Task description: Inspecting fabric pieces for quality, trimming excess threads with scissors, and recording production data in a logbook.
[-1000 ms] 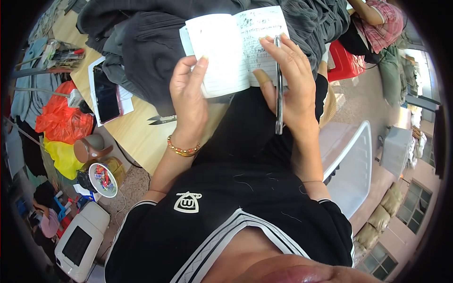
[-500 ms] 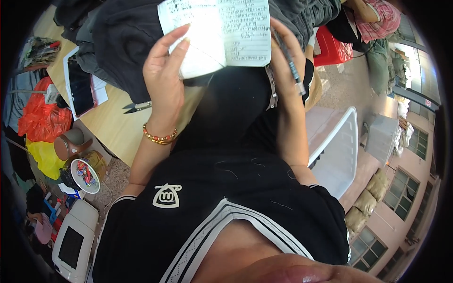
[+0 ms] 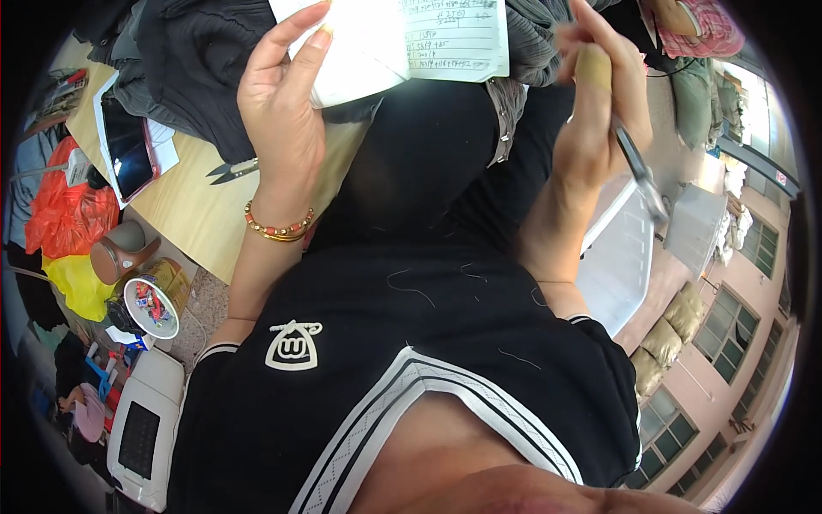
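Note:
An opened notebook (image 3: 454, 53) with handwritten lined pages is held up at the top of the view, its upper part cut off by the frame. My left hand (image 3: 281, 107) pinches its left page between thumb and fingers; a beaded bracelet circles that wrist. To the right, away from the pages, my right hand (image 3: 599, 107) is closed round a dark pen (image 3: 638, 167), which sticks out below the hand toward the lower right. The fingertips of this hand are blurred. Below the notebook is my black-clothed lap (image 3: 428, 163).
Dark garments (image 3: 193, 73) are piled on the wooden table (image 3: 184, 218). Thread snips (image 3: 233, 171) and a phone (image 3: 128, 150) lie there too. Left stand a brown cup (image 3: 120, 253) and a tub of wrapped sweets (image 3: 175, 321). A clear plastic bin (image 3: 616, 283) stands right; another person's arm (image 3: 706, 30) shows beyond.
My right hand has left the notebook's right edge, moving right with the pen. The notebook and my left hand sit higher and slightly left in the view, showing less of the pages.

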### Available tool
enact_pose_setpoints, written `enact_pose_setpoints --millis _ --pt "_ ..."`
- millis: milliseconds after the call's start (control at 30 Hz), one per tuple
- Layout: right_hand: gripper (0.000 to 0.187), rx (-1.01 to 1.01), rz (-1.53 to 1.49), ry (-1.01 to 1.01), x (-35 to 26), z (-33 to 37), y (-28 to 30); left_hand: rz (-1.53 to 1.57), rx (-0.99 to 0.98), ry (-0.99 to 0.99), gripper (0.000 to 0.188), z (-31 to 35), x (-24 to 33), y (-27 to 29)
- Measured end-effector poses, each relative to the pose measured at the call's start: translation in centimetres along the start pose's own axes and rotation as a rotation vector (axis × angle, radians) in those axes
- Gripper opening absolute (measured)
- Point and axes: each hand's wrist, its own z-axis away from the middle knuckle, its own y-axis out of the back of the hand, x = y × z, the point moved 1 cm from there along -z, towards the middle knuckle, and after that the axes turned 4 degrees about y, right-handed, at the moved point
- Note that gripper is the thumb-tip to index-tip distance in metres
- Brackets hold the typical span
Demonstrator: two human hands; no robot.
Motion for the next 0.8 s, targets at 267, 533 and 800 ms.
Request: enact_pose_setpoints --millis 267,533,800 --pt "0.018 -0.373 -0.883 0.381 -5.8 -0.2 -0.2 -0.020 -0.040 -0.019 0.028 0.5 0.4 -1.6" --pt "0.041 -0.384 0.038 0.116 -2.0 0.9 -3.7 -0.063 -0.045 -0.120 0.052 0.8 0.8 -2.7" --pt "0.056 -0.199 0.109 0.039 0.3 1.0 -4.6 -0.020 -0.016 -0.068 0.053 0.6 1.0 -2.2"
